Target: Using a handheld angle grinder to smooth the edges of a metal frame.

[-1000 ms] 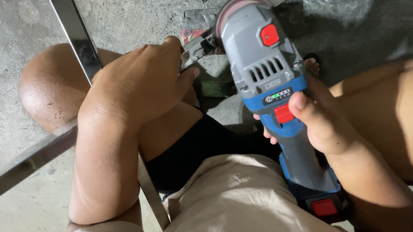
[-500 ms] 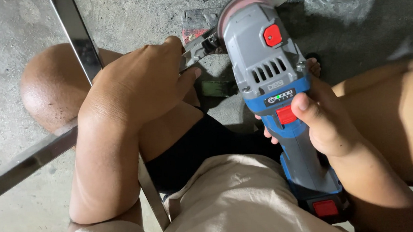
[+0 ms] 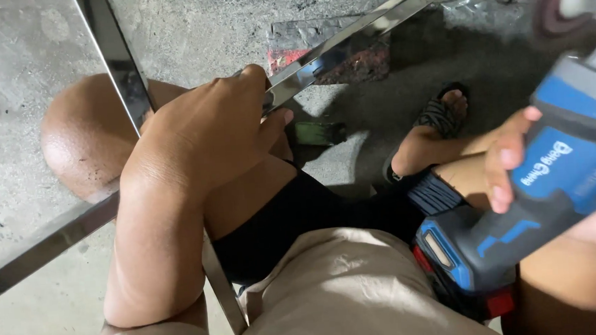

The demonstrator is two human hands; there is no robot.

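We see the left hand (image 3: 206,135) curled tight around a shiny metal bar (image 3: 345,44) at centre, over the knee (image 3: 83,143). Right hand (image 3: 519,168), fingers wrapped on a blue angle grinder (image 3: 554,186), far right; its disc looks blurred.

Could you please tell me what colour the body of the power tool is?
The angle grinder in the right hand is blue and grey, with red at its base; head view.

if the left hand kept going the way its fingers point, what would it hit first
Probably the polished metal bar itself: the left hand already grips it, fingers aimed up-right along it. Depth is hard to judge.
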